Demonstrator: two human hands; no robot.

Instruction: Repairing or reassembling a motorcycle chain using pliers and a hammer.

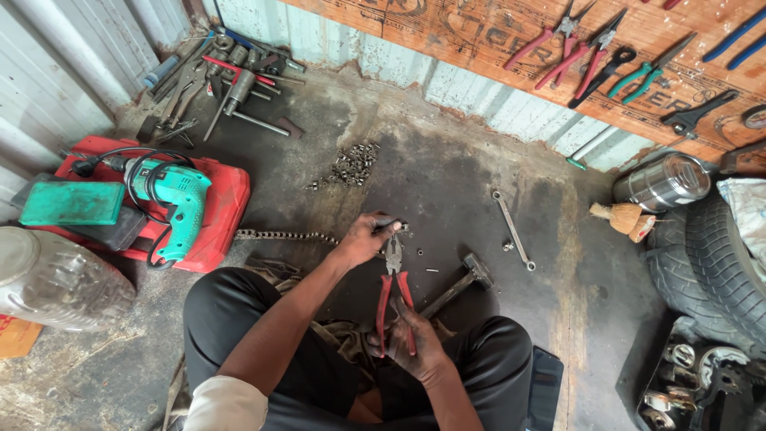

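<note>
Right hand point(413, 342) is wrapped around the red handles of the pliers point(394, 287), squeezing them, nose pointing away toward the chain point(283, 235). Left hand point(369, 236) pinches the chain's near end, fingers closed on it, right where the plier tips meet it. The chain trails off left across the floor point(447, 172) toward the red case point(219, 211) with the teal drill point(171, 195) on top. A few small loose bits lie just beside the pliers (pins or links, too small to tell). Hammer point(463, 283) and spanner point(512, 229) rest near, untouched. By the look of it the link work is mid-way: chain end gripped, not yet visibly parted or joined.
</note>
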